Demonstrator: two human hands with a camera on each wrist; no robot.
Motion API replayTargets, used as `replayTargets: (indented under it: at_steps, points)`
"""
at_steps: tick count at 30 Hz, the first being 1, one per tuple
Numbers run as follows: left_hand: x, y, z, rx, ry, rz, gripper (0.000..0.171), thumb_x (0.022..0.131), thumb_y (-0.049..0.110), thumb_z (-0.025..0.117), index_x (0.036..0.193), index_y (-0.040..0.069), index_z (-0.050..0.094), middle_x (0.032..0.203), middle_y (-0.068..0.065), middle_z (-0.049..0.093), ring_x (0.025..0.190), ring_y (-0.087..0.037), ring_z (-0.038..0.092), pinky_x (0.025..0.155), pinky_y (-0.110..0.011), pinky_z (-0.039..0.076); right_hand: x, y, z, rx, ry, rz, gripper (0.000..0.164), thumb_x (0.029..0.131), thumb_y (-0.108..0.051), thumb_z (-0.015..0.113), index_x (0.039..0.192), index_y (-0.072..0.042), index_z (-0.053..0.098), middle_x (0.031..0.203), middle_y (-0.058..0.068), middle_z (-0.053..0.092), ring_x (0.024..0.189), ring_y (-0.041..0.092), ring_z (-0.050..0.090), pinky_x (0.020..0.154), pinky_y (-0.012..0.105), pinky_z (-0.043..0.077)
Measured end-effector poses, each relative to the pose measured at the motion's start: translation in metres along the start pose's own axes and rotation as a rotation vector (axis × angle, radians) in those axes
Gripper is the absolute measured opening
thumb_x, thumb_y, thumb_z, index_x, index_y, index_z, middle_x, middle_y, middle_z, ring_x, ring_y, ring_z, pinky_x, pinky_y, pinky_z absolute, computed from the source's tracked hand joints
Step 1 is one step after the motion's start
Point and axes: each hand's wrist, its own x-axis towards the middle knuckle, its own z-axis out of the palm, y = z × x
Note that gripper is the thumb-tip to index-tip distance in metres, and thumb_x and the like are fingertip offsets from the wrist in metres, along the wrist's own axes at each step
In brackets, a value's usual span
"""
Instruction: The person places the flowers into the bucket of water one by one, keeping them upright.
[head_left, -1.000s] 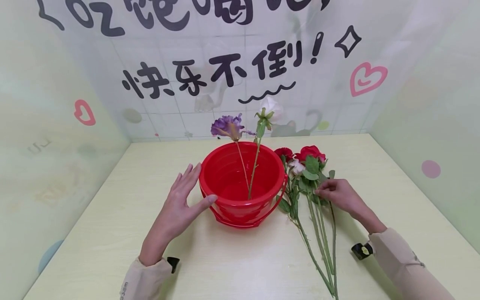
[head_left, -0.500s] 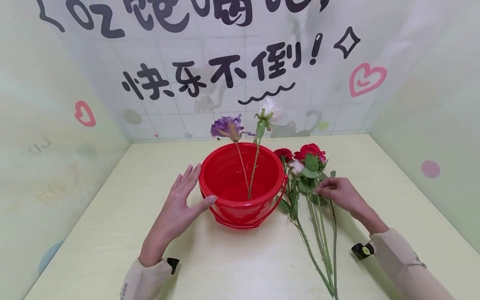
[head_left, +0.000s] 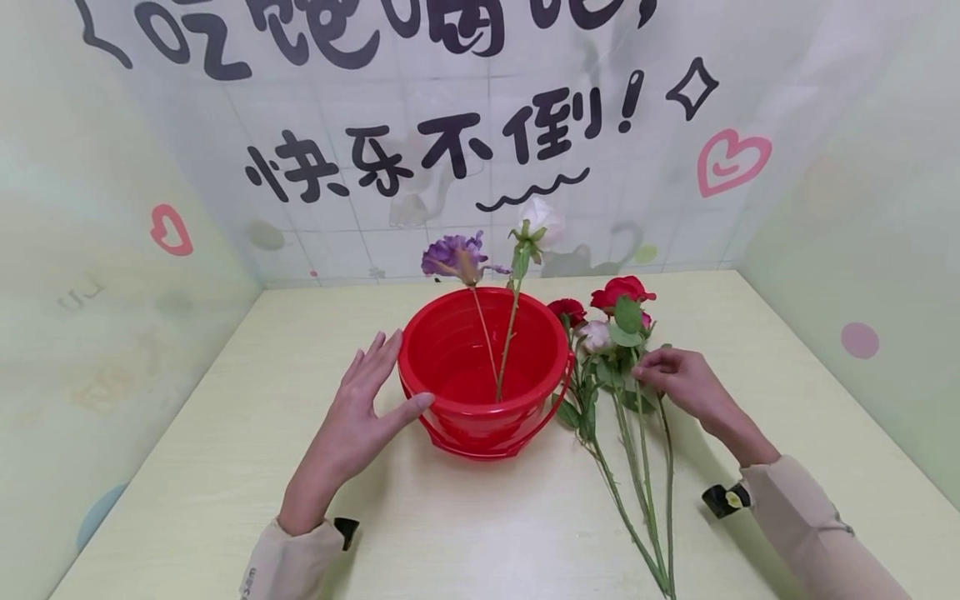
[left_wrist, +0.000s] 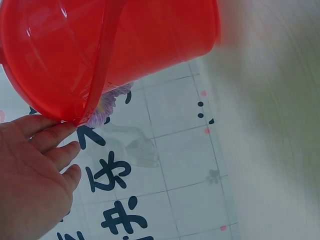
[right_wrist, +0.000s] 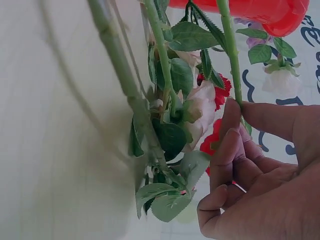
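Note:
A red bucket (head_left: 480,435) stands on the table, holding a purple flower (head_left: 455,257) and a white rose (head_left: 542,222) that lean against its rim. My left hand (head_left: 351,429) rests at the bucket's left side, fingers straight, fingertips touching the rim in the left wrist view. To the right of the bucket my right hand (head_left: 688,385) pinches the green stem (right_wrist: 233,60) of a red rose (head_left: 621,292) between thumb and fingertips, slightly above the pile. Other flowers lie under it: a dark red flower (head_left: 567,311), a pale pink rose (head_left: 596,335) and several stems.
The pale wooden table (head_left: 247,467) is bounded by a printed back wall (head_left: 420,92) and side walls. The bucket's red handle (head_left: 551,412) hangs down at its front right. Loose stems (head_left: 633,525) run toward the table's front edge.
My right hand has risen slightly with the red rose's stem, and its bloom and leaf have shifted up from the pile. My left hand and the bucket keep their places.

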Motion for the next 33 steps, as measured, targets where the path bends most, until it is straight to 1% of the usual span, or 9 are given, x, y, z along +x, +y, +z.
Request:
replayTargets:
  at_steps: [4, 8, 11, 16, 20, 25, 28, 31, 33]
  points:
    - [0.0, 0.0, 0.0, 0.0, 0.0, -0.011, 0.086, 0.094, 0.046, 0.073, 0.164, 0.013, 0.032, 0.167, -0.007, 0.032, 0.157, -0.028, 0.014, 0.125, -0.057, 0.01, 0.003, -0.004, -0.002, 0.004, 0.019, 0.012, 0.023, 0.103, -0.011, 0.064, 0.111, 0.011, 0.066, 0.099, 0.01, 0.072, 0.092, 0.02, 0.063, 0.077, 0.031, 0.053]
    - [-0.001, 0.001, 0.0, 0.002, 0.0, -0.02, 0.087, 0.094, 0.046, 0.073, 0.164, 0.015, 0.032, 0.167, -0.007, 0.032, 0.157, -0.028, 0.014, 0.125, -0.058, 0.011, 0.004, -0.011, -0.005, 0.02, 0.038, 0.01, 0.025, 0.103, -0.013, 0.063, 0.113, 0.011, 0.064, 0.1, 0.012, 0.073, 0.089, 0.019, 0.066, 0.076, 0.03, 0.054]
    - [-0.001, 0.001, 0.0, 0.001, 0.0, -0.021, 0.086, 0.094, 0.046, 0.073, 0.164, 0.015, 0.032, 0.167, -0.007, 0.032, 0.157, -0.029, 0.015, 0.125, -0.058, 0.011, 0.005, -0.017, -0.008, 0.034, 0.049, 0.002, 0.025, 0.104, -0.014, 0.063, 0.114, 0.01, 0.064, 0.101, 0.011, 0.074, 0.09, 0.018, 0.067, 0.08, 0.03, 0.054]
    - [-0.002, 0.001, -0.001, -0.005, 0.001, -0.017, 0.086, 0.094, 0.046, 0.073, 0.164, 0.015, 0.032, 0.167, -0.007, 0.032, 0.157, -0.029, 0.015, 0.125, -0.058, 0.011, 0.008, -0.026, -0.012, 0.055, 0.071, -0.013, 0.026, 0.104, -0.016, 0.063, 0.113, 0.008, 0.064, 0.096, 0.001, 0.073, 0.091, 0.015, 0.064, 0.082, 0.03, 0.052]
    - [-0.002, 0.0, 0.0, -0.007, 0.001, -0.013, 0.086, 0.094, 0.046, 0.073, 0.164, 0.014, 0.033, 0.167, -0.007, 0.032, 0.157, -0.028, 0.014, 0.125, -0.057, 0.01, 0.011, -0.035, -0.013, 0.075, 0.092, -0.049, 0.027, 0.104, -0.016, 0.064, 0.113, 0.01, 0.063, 0.091, -0.007, 0.071, 0.089, 0.012, 0.063, 0.081, 0.024, 0.052]
    - [-0.002, 0.0, -0.001, -0.009, -0.003, -0.017, 0.086, 0.094, 0.046, 0.073, 0.164, 0.014, 0.032, 0.167, -0.006, 0.031, 0.157, -0.029, 0.014, 0.125, -0.057, 0.01, 0.014, -0.05, -0.015, 0.117, 0.111, -0.108, 0.031, 0.103, -0.017, 0.066, 0.114, 0.012, 0.063, 0.091, -0.015, 0.072, 0.087, 0.008, 0.064, 0.079, 0.019, 0.052]
    - [-0.002, 0.001, 0.0, -0.011, -0.004, -0.02, 0.087, 0.094, 0.047, 0.073, 0.164, 0.015, 0.032, 0.167, -0.006, 0.031, 0.157, -0.029, 0.014, 0.125, -0.057, 0.01, 0.016, -0.06, -0.016, 0.145, 0.121, -0.141, 0.032, 0.103, -0.018, 0.066, 0.115, 0.013, 0.062, 0.09, -0.016, 0.073, 0.086, 0.008, 0.064, 0.078, 0.02, 0.051]
    - [-0.001, 0.0, 0.0, -0.006, -0.001, -0.018, 0.087, 0.094, 0.047, 0.073, 0.164, 0.015, 0.032, 0.168, -0.006, 0.031, 0.157, -0.029, 0.014, 0.125, -0.057, 0.01, 0.018, -0.069, -0.016, 0.176, 0.128, -0.168, 0.031, 0.104, -0.017, 0.065, 0.115, 0.012, 0.062, 0.087, -0.014, 0.073, 0.084, 0.009, 0.063, 0.076, 0.021, 0.05]
    - [-0.001, 0.001, 0.0, -0.002, -0.001, -0.016, 0.087, 0.094, 0.047, 0.073, 0.164, 0.015, 0.031, 0.168, -0.006, 0.031, 0.157, -0.028, 0.013, 0.125, -0.057, 0.009, 0.02, -0.075, -0.016, 0.198, 0.132, -0.179, 0.029, 0.104, -0.017, 0.065, 0.114, 0.01, 0.062, 0.087, -0.013, 0.072, 0.085, 0.008, 0.063, 0.078, 0.022, 0.05]
